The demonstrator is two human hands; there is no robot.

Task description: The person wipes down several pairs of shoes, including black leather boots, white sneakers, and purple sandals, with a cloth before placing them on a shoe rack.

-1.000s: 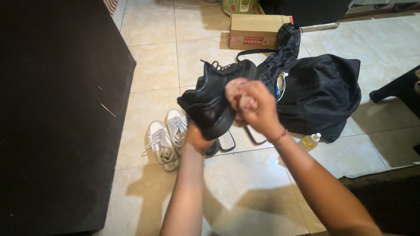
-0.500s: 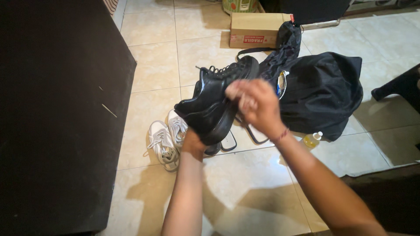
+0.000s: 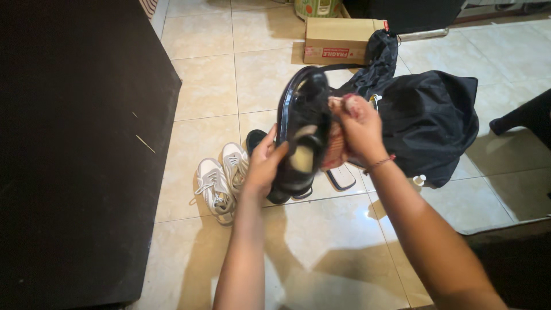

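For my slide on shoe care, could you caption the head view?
Left hand holds a black shoe tilted up while the right hand presses a cloth against it, above white sneakers.

White sneakers [image 3: 221, 179], black bag [image 3: 427, 123], cardboard box [image 3: 338, 40]

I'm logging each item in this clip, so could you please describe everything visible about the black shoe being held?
The black shoe is glossy, leather-looking, with a thick dark sole rim. It is held up above the tiled floor, turned so its opening and pale insole face the camera, toe end uppermost. The left hand grips its lower side; the right hand presses a reddish cloth against it.
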